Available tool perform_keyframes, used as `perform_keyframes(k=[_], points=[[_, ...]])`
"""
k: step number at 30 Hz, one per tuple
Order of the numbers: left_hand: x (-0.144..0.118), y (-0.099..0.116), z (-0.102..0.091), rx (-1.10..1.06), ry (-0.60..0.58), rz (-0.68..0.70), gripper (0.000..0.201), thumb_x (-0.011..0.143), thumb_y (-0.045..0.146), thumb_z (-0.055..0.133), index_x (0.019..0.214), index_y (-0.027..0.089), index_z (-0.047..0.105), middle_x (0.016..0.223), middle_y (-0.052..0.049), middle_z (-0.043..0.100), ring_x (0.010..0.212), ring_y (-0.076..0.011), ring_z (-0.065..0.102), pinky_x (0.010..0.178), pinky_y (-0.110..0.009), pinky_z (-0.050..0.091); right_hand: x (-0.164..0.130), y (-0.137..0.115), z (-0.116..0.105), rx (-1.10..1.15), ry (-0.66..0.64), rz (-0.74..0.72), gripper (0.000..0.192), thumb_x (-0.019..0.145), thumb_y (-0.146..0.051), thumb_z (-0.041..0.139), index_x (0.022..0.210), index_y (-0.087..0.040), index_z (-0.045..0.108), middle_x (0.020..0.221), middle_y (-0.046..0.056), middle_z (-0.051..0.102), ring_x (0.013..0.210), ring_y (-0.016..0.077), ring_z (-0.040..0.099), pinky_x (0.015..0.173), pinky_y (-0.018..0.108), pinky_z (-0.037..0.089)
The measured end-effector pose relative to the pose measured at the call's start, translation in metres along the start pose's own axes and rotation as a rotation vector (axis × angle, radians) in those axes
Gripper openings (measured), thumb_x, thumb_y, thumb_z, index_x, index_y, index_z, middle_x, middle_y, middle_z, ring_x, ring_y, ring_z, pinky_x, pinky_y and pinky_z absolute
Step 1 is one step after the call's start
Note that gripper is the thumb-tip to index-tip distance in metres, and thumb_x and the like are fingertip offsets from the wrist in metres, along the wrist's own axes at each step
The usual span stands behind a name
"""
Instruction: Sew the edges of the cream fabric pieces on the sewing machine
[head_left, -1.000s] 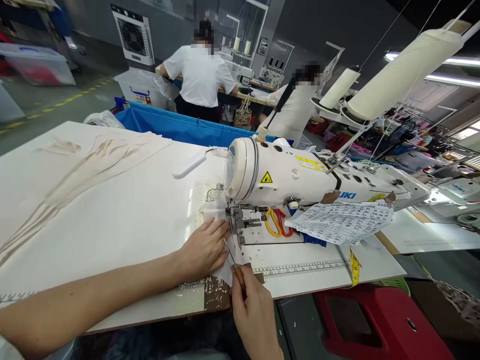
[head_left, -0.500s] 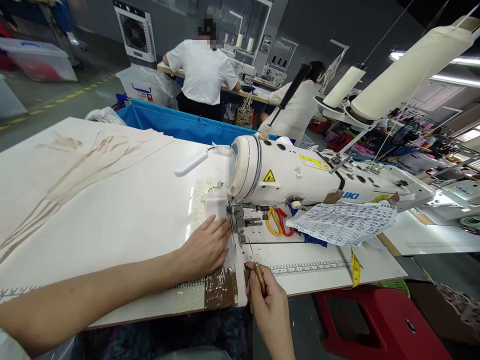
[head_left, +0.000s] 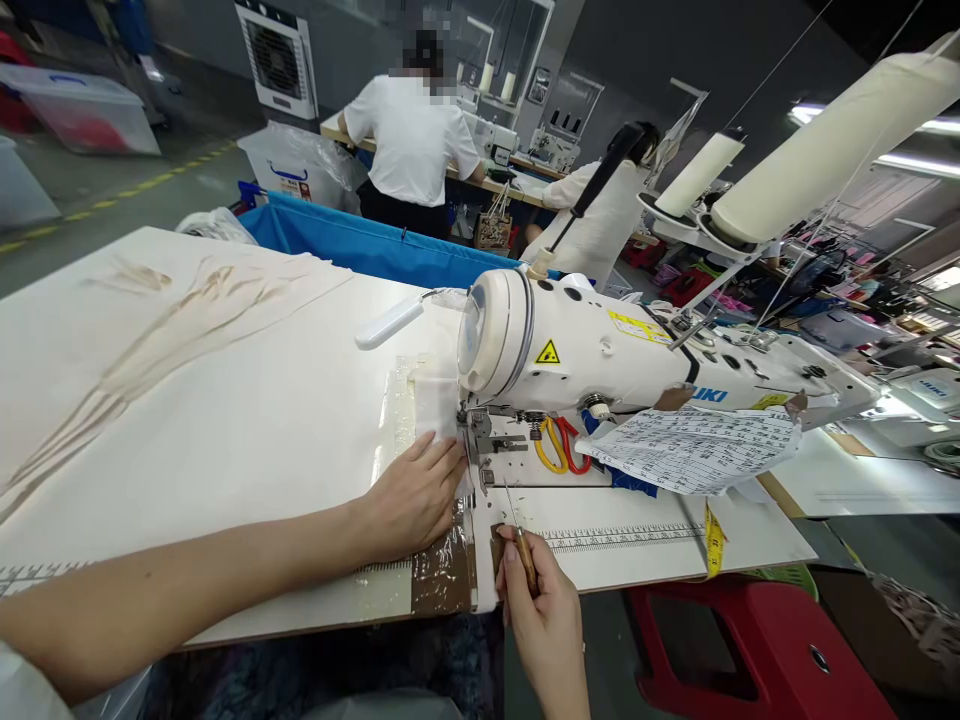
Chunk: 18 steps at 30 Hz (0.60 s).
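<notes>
right hand (head_left: 541, 600) is wrapped round an awl (head_left: 526, 560), tip up near the machine (head_left: 585, 345). left hand (head_left: 418, 495) is laid flat, fingers on the white cloth (head_left: 437, 405), which sits on the table (head_left: 300, 410) beside the needle end. scissors (head_left: 560, 445) under the machine, blue bin (head_left: 360, 235) behind, person in white (head_left: 416, 140) beyond.

The smooth, flat white desk (head_left: 285, 420) carries black ruler markings and a glossy brown strip of tape (head_left: 442, 580). The slender metal awl (head_left: 527, 562) has a brown wooden handle and a silvery shaft. The thin rectangular cloth (head_left: 436, 402) is white; the long, round-ended white sewing machine (head_left: 570, 340) bears blue lettering and a black-on-yellow warning triangle. The looped scissors (head_left: 562, 447) show yellow and red handles. Dark handwritten rows pattern the creased white paper sheet (head_left: 694, 448). The molded plastic stool (head_left: 757, 600) is red.
</notes>
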<state>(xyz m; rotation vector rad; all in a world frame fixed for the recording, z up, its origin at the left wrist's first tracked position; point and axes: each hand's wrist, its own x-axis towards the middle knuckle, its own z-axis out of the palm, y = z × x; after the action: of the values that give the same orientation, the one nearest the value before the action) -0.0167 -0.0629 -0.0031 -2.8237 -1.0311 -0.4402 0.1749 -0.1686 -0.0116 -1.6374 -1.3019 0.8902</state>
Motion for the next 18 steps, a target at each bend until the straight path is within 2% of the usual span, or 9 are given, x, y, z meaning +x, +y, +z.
perform_keyframes(k=[4, 11, 13, 15, 18], points=[[0.000, 0.000, -0.001, 0.008, -0.005, 0.008, 0.047, 0.096, 0.030, 0.048, 0.132, 0.001, 0.055, 0.136, -0.021, 0.057, 0.127, -0.0319, 0.049, 0.112, -0.046, 0.033, 0.001, 0.007, -0.003, -0.002, -0.058, 0.015, 0.048, 0.098, -0.056, 0.049, 0.115, -0.015, 0.066, 0.063, -0.002, 0.056, 0.047, 0.0131, 0.048, 0.042, 0.022, 0.040], [0.001, 0.001, -0.002, 0.008, -0.016, 0.017, 0.047, 0.096, 0.028, 0.046, 0.132, 0.000, 0.056, 0.135, -0.022, 0.057, 0.126, -0.0325, 0.050, 0.110, -0.046, 0.035, 0.000, 0.006, -0.003, 0.001, -0.011, -0.025, 0.044, 0.097, -0.053, 0.053, 0.113, -0.015, 0.070, 0.067, 0.001, 0.063, 0.054, 0.0153, 0.057, 0.047, 0.022, 0.047], [0.001, 0.001, -0.002, 0.009, -0.017, 0.023, 0.047, 0.096, 0.029, 0.045, 0.132, -0.001, 0.055, 0.135, -0.023, 0.057, 0.125, -0.0326, 0.051, 0.110, -0.046, 0.035, 0.001, 0.009, -0.002, -0.006, 0.011, -0.036, 0.043, 0.096, -0.053, 0.055, 0.111, -0.016, 0.071, 0.074, 0.005, 0.069, 0.064, 0.0185, 0.065, 0.053, 0.023, 0.052], [0.001, 0.001, -0.001, 0.011, -0.013, 0.027, 0.048, 0.096, 0.029, 0.044, 0.131, -0.001, 0.056, 0.135, -0.023, 0.057, 0.125, -0.0326, 0.051, 0.110, -0.046, 0.035, 0.000, 0.013, -0.001, -0.011, 0.050, -0.040, 0.042, 0.095, -0.053, 0.056, 0.112, -0.018, 0.071, 0.091, 0.009, 0.074, 0.080, 0.0227, 0.070, 0.064, 0.027, 0.057], [0.002, -0.001, 0.001, 0.015, 0.000, 0.025, 0.047, 0.096, 0.028, 0.044, 0.131, 0.000, 0.056, 0.135, -0.022, 0.057, 0.126, -0.0321, 0.051, 0.111, -0.046, 0.035, -0.001, 0.015, 0.001, -0.015, 0.127, -0.054, 0.043, 0.093, -0.053, 0.059, 0.119, -0.020, 0.069, 0.118, 0.013, 0.072, 0.107, 0.0264, 0.068, 0.084, 0.032, 0.057]])
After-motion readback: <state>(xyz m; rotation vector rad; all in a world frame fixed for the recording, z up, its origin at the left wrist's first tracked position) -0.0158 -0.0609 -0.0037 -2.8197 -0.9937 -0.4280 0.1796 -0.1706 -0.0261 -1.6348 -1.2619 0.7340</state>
